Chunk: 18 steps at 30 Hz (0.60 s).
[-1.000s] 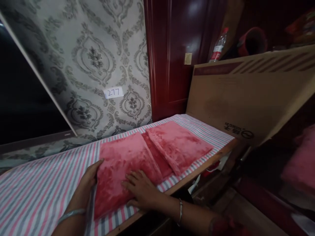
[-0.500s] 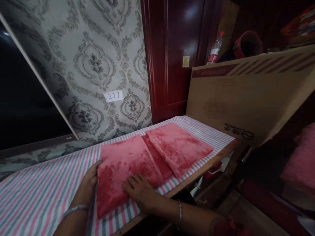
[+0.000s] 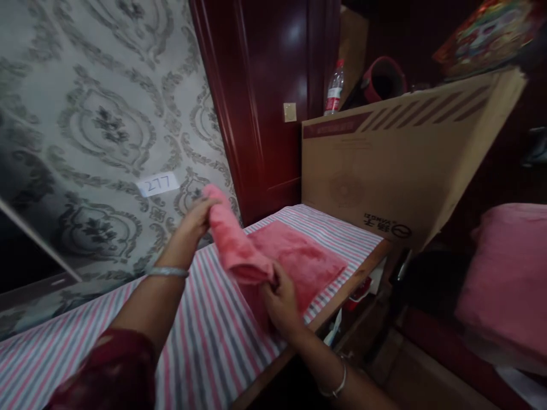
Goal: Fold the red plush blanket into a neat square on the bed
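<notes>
A pink plush cloth (image 3: 299, 250) lies partly flat on the striped sheet (image 3: 200, 330), its left part lifted and bent over toward the right. My left hand (image 3: 200, 216) grips the far corner of the raised part. At the near corner, my right hand (image 3: 280, 299) is closed on the same cloth's edge. Between the two hands the lifted layers curve into a loose roll with an open end facing me. The cloth's right part still rests on the sheet.
A large cardboard box (image 3: 384, 165) stands at the table's right end, with a plastic bottle (image 3: 335, 91) behind its top edge. The wooden table edge (image 3: 367, 270) runs along the near side. Pink fabric (image 3: 508, 285) is piled at the far right.
Both hands have gripped the cloth's left part, which lay flat, and raised it up and to the right. The view has turned rightward.
</notes>
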{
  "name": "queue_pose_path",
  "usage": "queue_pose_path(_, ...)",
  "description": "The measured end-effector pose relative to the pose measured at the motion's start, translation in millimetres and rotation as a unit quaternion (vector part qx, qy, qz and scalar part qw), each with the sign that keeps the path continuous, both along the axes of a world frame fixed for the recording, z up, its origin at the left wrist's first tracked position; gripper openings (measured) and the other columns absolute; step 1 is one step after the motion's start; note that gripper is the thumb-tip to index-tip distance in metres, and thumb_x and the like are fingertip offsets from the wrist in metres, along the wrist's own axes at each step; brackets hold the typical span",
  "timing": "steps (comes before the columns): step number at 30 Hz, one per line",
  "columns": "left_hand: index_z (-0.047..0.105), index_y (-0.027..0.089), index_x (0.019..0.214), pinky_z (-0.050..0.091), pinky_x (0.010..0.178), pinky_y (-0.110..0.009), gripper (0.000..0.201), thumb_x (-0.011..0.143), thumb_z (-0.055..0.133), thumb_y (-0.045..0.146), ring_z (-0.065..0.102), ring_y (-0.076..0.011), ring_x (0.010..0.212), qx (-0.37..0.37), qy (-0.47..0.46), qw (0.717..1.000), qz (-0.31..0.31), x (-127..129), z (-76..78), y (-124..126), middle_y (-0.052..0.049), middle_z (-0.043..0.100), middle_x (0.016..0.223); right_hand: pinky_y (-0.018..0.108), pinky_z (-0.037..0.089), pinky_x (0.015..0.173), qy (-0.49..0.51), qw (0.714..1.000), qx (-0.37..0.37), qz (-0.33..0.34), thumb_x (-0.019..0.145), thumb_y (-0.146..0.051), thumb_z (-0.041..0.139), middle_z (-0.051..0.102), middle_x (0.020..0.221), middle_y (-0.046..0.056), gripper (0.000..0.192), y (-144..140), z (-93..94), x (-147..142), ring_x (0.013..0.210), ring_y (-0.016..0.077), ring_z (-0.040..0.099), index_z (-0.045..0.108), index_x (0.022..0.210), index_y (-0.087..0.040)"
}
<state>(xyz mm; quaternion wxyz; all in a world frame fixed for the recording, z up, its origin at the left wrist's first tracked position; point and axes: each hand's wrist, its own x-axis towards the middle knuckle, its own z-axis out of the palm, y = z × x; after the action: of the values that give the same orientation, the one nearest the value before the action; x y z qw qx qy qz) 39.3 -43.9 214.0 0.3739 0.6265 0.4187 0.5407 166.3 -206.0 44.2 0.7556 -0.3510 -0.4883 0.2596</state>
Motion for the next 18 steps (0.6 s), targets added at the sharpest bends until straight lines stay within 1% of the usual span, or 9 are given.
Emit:
queue_pose_path(2,0.058,0.017,0.121,0.056,0.062,-0.03,0.052,0.078,0.065,0.045,0.066,-0.0153,0.061,-0.01,0.039,0.998,-0.056,62.2,-5.7,23.0,0.0,0.068,0.075,0.032,0.053,0.085,0.114,0.991,-0.062,-0.034,0.075,-0.029,0.058,0.073,0.104,0.003,0.037,13.0,-11.7,33.3,0.094,0.0195,0.066,0.063,0.111,-0.02)
queue_pose_path(3,0.052,0.019,0.131,0.057,0.066,-0.032,0.056,0.084,0.057,0.048,0.068,-0.0162,0.067,-0.017,0.115,0.989,-0.087,89.0,-15.9,31.8,-0.003,0.07,0.084,0.032,0.053,0.081,0.166,0.98,-0.097,-0.045,0.071,-0.032,0.061,0.073,0.098,0.002,0.037,18.9,-21.7,49.4,0.088,0.0197,0.066,0.063,0.106,-0.02)
queue_pose_path(5,0.048,0.019,0.137,0.057,0.078,-0.035,0.059,0.087,0.055,0.048,0.071,-0.019,0.085,-0.021,0.237,0.967,-0.092,129.2,-47.8,44.3,-0.009,0.072,0.102,0.034,0.054,0.077,0.25,0.955,-0.159,-0.035,0.064,-0.037,0.067,0.073,0.09,0.002,0.038,27.7,-45.5,76.9,0.084,0.0217,0.067,0.063,0.097,-0.02)
queue_pose_path(7,0.058,0.016,0.128,0.053,0.092,-0.038,0.057,0.077,0.069,0.041,0.068,-0.0252,0.105,-0.024,0.299,0.95,-0.088,149.7,-86.4,52.2,-0.014,0.072,0.113,0.036,0.055,0.078,0.308,0.934,-0.18,0.003,0.06,-0.037,0.071,0.074,0.088,0.004,0.035,31.1,-66.6,95.2,0.087,0.0247,0.068,0.062,0.09,-0.021)
queue_pose_path(9,0.067,0.016,0.115,0.047,0.102,-0.039,0.051,0.068,0.077,0.036,0.063,-0.0305,0.118,-0.025,0.353,0.931,-0.089,154.3,-120.3,58.7,-0.016,0.071,0.119,0.038,0.055,0.081,0.344,0.921,-0.178,0.045,0.059,-0.037,0.075,0.075,0.087,0.004,0.034,29.5,-77.2,104.8,0.091,0.0267,0.07,0.063,0.086,-0.021)
queue_pose_path(11,0.072,0.016,0.106,0.043,0.106,-0.039,0.039,0.071,0.075,0.033,0.06,-0.0314,0.122,-0.019,0.397,0.913,-0.089,150.0,-141.5,66.7,-0.016,0.071,0.122,0.04,0.056,0.084,0.368,0.91,-0.175,0.078,0.059,-0.039,0.081,0.076,0.09,0.004,0.038,25.4,-75.6,109.1,0.094,0.0272,0.071,0.064,0.088,-0.021)
queue_pose_path(13,0.073,0.016,0.106,0.041,0.107,-0.037,0.031,0.081,0.064,0.031,0.06,-0.0292,0.123,-0.005,0.429,0.9,-0.079,143.6,-149.4,78.2,-0.015,0.07,0.124,0.041,0.056,0.086,0.379,0.901,-0.182,0.109,0.06,-0.044,0.084,0.076,0.095,0.005,0.045,21.4,-66.6,112.4,0.097,0.0278,0.071,0.065,0.093,-0.021)
queue_pose_path(15,0.069,0.015,0.117,0.038,0.109,-0.036,0.037,0.088,0.054,0.03,0.056,-0.0279,0.128,0.012,0.451,0.891,-0.056,139.1,-148.8,93.5,-0.015,0.066,0.132,0.042,0.056,0.087,0.38,0.895,-0.188,0.135,0.065,-0.051,0.083,0.077,0.1,0.008,0.05,18.8,-57.8,116.7,0.1,0.0284,0.07,0.066,0.099,-0.019)
queue_pose_path(18,0.057,0.013,0.136,0.033,0.113,-0.038,0.051,0.089,0.053,0.032,0.046,-0.0291,0.138,0.019,0.476,0.879,-0.022,137.5,-145.9,119.5,-0.018,0.054,0.147,0.042,0.058,0.082,0.38,0.89,-0.208,0.145,0.066,-0.052,0.083,0.076,0.103,0.009,0.055,17.4,-56.5,123.8,0.098,0.0277,0.071,0.065,0.106,-0.018)
